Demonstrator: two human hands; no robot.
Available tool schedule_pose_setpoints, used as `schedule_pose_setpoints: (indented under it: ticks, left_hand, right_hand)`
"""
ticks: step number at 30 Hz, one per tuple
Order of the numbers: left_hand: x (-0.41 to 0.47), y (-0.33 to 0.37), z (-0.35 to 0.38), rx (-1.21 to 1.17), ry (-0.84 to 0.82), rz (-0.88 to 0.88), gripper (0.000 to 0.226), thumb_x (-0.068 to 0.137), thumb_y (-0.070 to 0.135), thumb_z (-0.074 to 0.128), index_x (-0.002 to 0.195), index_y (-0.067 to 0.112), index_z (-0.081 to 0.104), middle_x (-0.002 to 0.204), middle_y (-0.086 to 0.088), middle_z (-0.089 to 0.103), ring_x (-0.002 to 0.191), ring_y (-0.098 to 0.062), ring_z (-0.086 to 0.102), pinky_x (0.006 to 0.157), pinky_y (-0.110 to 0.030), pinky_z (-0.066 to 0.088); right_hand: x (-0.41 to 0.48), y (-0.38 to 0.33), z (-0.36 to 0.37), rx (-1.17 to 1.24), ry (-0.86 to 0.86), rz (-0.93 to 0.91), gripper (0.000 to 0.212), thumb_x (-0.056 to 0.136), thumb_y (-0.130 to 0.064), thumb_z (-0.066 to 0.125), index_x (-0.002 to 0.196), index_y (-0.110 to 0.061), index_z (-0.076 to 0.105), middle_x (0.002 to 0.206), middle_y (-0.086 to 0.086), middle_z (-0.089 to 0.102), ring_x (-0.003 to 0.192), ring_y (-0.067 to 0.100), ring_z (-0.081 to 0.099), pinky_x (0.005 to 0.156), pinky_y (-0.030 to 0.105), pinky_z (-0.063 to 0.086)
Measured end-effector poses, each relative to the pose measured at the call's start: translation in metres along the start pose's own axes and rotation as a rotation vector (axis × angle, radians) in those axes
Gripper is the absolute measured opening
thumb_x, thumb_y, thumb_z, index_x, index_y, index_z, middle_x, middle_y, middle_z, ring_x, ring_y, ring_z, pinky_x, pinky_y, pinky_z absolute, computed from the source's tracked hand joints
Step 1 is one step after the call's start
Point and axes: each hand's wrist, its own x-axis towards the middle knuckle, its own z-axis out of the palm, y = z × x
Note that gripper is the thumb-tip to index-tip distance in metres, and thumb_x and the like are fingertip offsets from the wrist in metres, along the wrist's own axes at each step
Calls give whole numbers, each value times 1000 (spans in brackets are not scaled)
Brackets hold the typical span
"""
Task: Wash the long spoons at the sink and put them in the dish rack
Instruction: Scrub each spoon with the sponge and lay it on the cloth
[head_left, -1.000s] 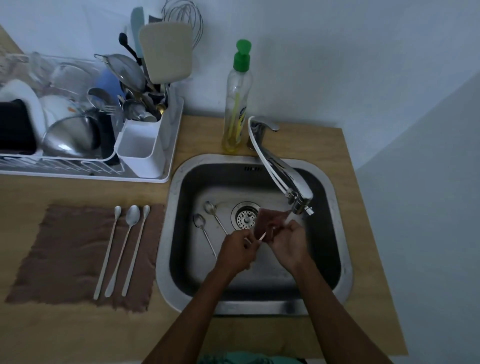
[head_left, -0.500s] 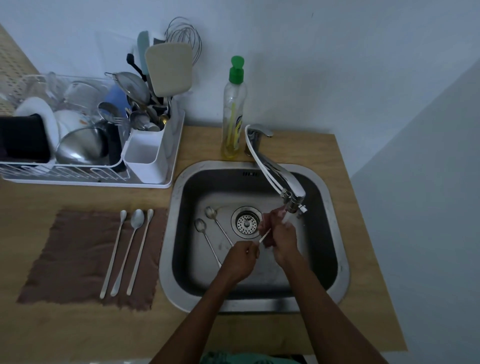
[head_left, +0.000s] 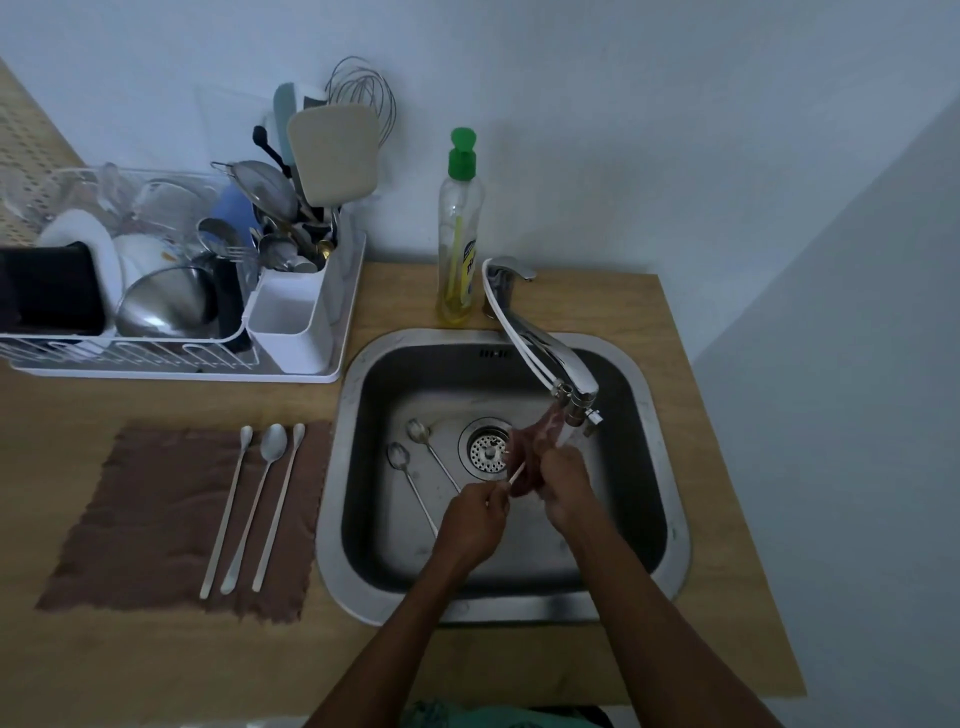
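Both hands are low over the steel sink, with the dish rack up on the counter well off to the left hand's far left and the brown cloth to its left beside the basin. The left hand pinches the near end of a long spoon. The right hand, just beyond it under the faucet spout, has its fingers curled round the spoon's far end. Just left of the left hand two more spoons lie on the sink floor, and farther left three spoons lie side by side on the cloth.
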Motion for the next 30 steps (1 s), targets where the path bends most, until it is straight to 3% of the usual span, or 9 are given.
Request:
schedule_pose_setpoints:
  ticks: [2, 5, 9, 11, 14, 19, 22, 26, 30]
  left_hand:
    - [-3, 6, 3, 14, -11, 4, 43, 103, 29, 37, 63, 17, 49, 59, -1, 51, 52, -13, 44, 57, -29, 34]
    - [-5, 8, 5, 12, 10, -27, 44, 103, 30, 37, 65, 15, 52, 60, -3, 52, 53, -14, 44, 57, -28, 33]
    - [-3, 1, 1, 49, 48, -36, 44, 102, 32, 39, 62, 17, 50, 59, 0, 52, 56, -19, 50, 59, -30, 37]
    - [-4, 6, 4, 62, 42, -30, 44, 102, 32, 38, 63, 17, 51, 60, 0, 53, 59, -22, 52, 59, -30, 36]
    - [-9, 12, 7, 41, 66, -41, 44, 103, 32, 38, 66, 15, 54, 60, 0, 53, 56, -16, 49, 58, -28, 35]
    - [-4, 11, -11, 39, 52, -62, 44, 102, 34, 41, 65, 18, 58, 53, 7, 50, 48, -6, 44, 51, -24, 33]
    - [-4, 12, -16, 58, 27, -53, 44, 101, 36, 43, 63, 20, 59, 51, 8, 48, 48, -5, 44, 51, -24, 34]
    - [-6, 10, -20, 40, 0, -53, 44, 102, 39, 42, 65, 20, 59, 50, 9, 47, 46, -4, 43, 51, -23, 33]
    - [-6, 13, -23, 55, -6, -45, 44, 102, 38, 42, 65, 19, 59, 50, 9, 47, 46, -3, 43, 50, -22, 32]
  right_hand:
    - [4, -3, -3, 14, 12, -20, 28, 102, -24, 56, 109, 0, 69, 89, 19, 76, 67, 22, 72, 62, 32, 56]
    - [1, -2, 1, -2, 23, -41, 29, 103, -22, 52, 110, 0, 69, 80, 12, 75, 63, 19, 72, 58, 30, 55]
    - [-9, -6, -5, -81, -70, 30, 24, 97, -14, 58, 108, 4, 70, 80, 14, 75, 65, 20, 70, 57, 27, 54]
    - [-2, -9, -7, -93, -39, 34, 25, 93, -15, 64, 107, 5, 70, 85, 18, 76, 61, 20, 70, 50, 25, 53]
    - [-2, -6, -1, -161, 45, -47, 25, 99, -22, 58, 101, -1, 71, 83, 17, 76, 56, 19, 70, 46, 23, 51]
    - [-3, -14, -14, -303, -110, -9, 18, 101, -21, 54, 91, -16, 68, 90, 6, 73, 83, 18, 68, 76, 33, 56]
    - [9, -22, -22, -336, -110, -61, 10, 92, -11, 64, 93, -13, 74, 90, 6, 74, 78, 15, 68, 65, 27, 53]
    - [14, -23, -24, -307, -147, -25, 27, 82, -13, 59, 105, -13, 74, 98, 10, 77, 95, 26, 71, 80, 39, 56]
    - [14, -20, -27, -304, -156, -103, 9, 86, -12, 67, 94, -15, 72, 90, 8, 76, 86, 24, 71, 80, 44, 56]
